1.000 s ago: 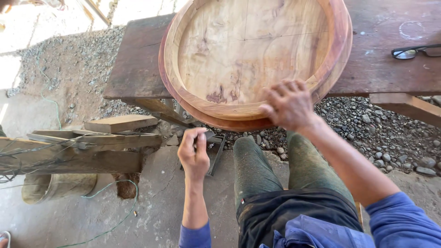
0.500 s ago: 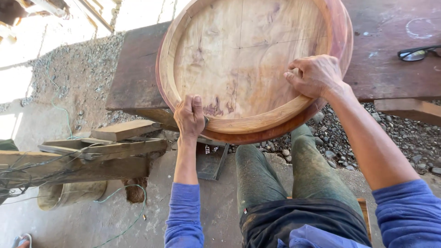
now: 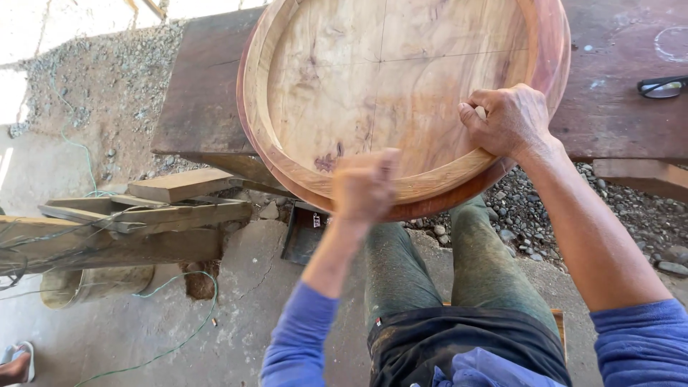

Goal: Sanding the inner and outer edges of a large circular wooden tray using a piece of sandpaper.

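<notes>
Pale wood, reddish at the rim: the round wooden tray (image 3: pixel 401 93) lies tilted on the near edge of the dark worktop (image 3: pixel 609 107), overhanging the knees. The right hand (image 3: pixel 510 120) grips its near-right rim, fingers closed over it. The left hand (image 3: pixel 364 185) is blurred at the near rim; its grip cannot be told. Judged step: working the rim, which calls for a steady right-hand hold.

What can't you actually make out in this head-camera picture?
- Left hand: motion-blurred, so its fingers and anything it holds are unreadable.
- Round wooden tray: top cut off by the frame's upper edge; its underside faces away.
- Eyeglasses: partly cut by the right edge.
- Right hand: fingertips curl over the rim, so the contact underneath is hidden.
</notes>
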